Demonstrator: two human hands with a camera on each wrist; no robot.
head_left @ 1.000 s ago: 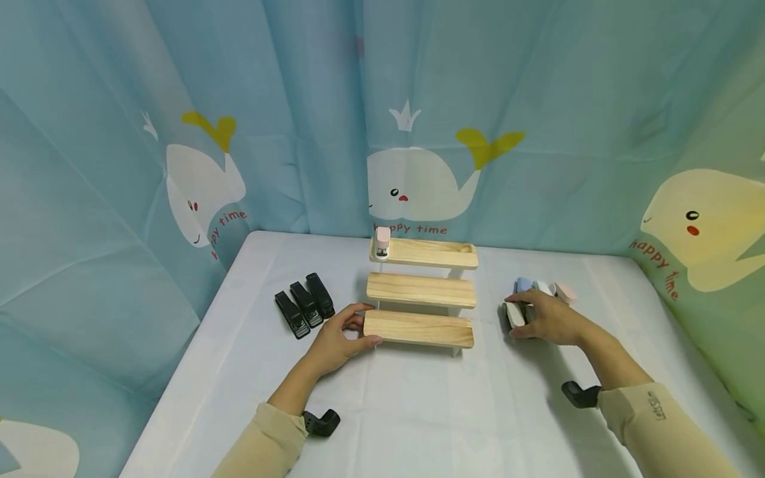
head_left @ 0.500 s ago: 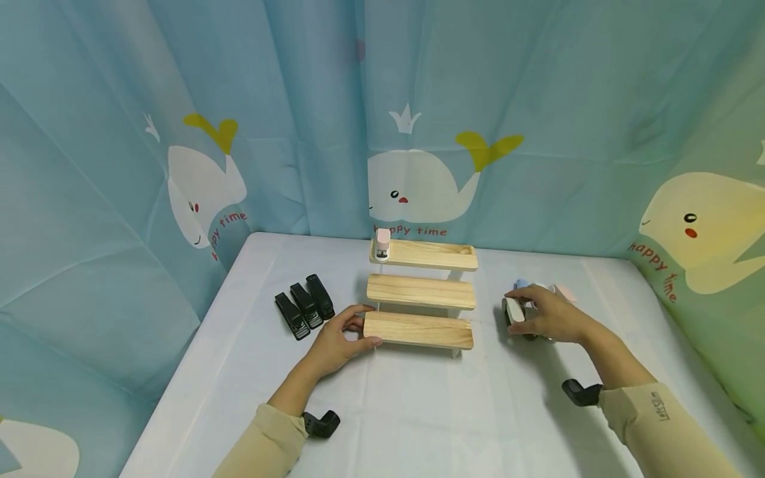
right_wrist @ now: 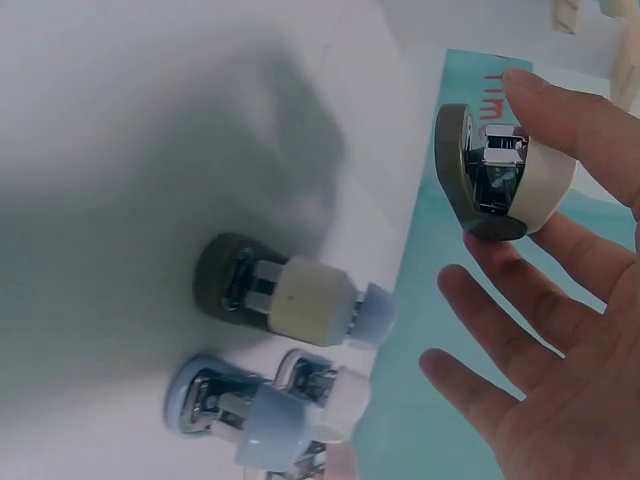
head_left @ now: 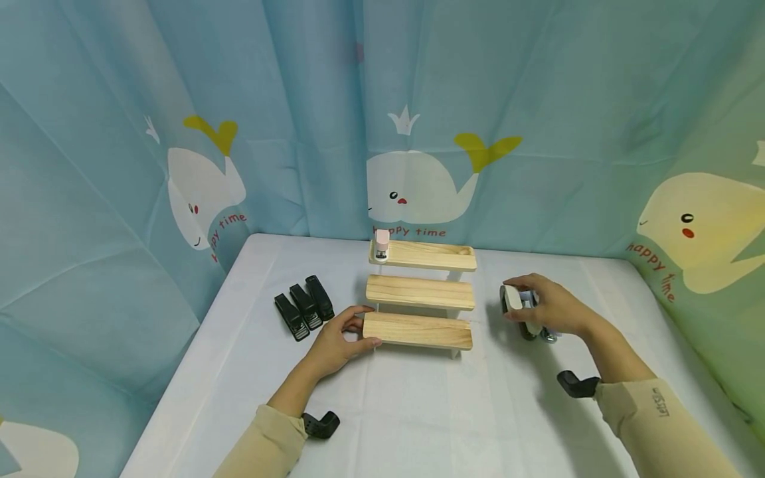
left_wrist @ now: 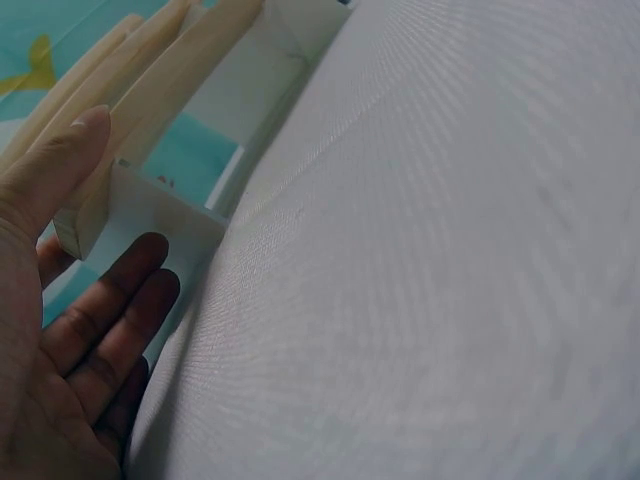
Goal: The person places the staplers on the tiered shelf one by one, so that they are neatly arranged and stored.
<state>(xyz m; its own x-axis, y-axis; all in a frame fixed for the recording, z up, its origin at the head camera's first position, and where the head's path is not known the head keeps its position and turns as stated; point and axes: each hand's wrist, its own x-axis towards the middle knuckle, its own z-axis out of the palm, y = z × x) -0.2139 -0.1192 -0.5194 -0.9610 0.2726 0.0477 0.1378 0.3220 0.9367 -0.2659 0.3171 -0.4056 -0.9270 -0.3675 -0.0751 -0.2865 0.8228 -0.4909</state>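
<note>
My left hand (head_left: pixel 339 342) holds the left end of the lowest wooden board (head_left: pixel 418 330) of a three-tier stand; the left wrist view shows the thumb (left_wrist: pixel 70 165) on the board and fingers near its white support (left_wrist: pixel 160 215). In the right wrist view my right hand (right_wrist: pixel 570 290) pinches a small cream and dark stapler (right_wrist: pixel 500 175), raised off the table. Another cream and dark stapler (right_wrist: pixel 300 295) stands below it, with blue (right_wrist: pixel 270 425), white (right_wrist: pixel 345 400) and pink (right_wrist: pixel 340 462) ones close by. A pink and white stapler (head_left: pixel 381 245) stands on the top board's left end.
Three black staplers (head_left: pixel 305 307) lie side by side left of the stand. The middle board (head_left: pixel 420 292) and top board (head_left: pixel 430 255) rise behind the lowest one. A blue curtain (head_left: pixel 323 119) with whale prints hangs behind the white table (head_left: pixel 418 411).
My right hand has lifted the cream and dark stapler and shifted slightly away from me, uncovering another beneath. My left hand has stayed in place.
</note>
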